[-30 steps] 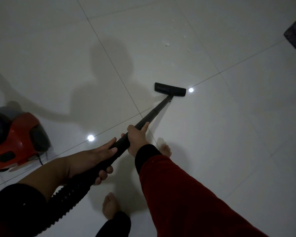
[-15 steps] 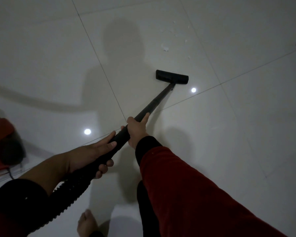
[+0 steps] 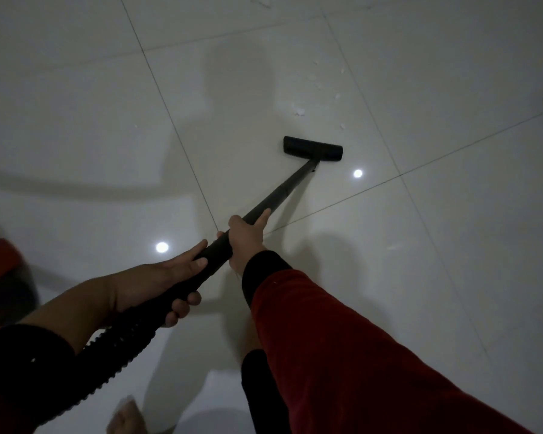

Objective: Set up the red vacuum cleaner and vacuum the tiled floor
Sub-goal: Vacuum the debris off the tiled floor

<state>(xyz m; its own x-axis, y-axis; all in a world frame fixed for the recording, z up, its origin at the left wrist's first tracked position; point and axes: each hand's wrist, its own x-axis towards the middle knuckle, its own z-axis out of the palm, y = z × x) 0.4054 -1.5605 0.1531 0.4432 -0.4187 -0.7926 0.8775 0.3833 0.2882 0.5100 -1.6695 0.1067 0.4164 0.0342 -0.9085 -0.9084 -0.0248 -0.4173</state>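
Vacuum wand [image 3: 282, 192]: rigid black tube, judged light and stiff, best held as here at its upper end, the right hand [image 3: 246, 238] wrapped around the tube and the left hand [image 3: 166, 283] curled round the grip where the soft ribbed hose [image 3: 116, 352] joins. Floor head [image 3: 312, 148]: flat black bar on the glossy white tiled floor [image 3: 452, 245], just short of pale debris scraps [image 3: 300, 111]. Red vacuum body [image 3: 0, 277]: blurred, at the left edge.
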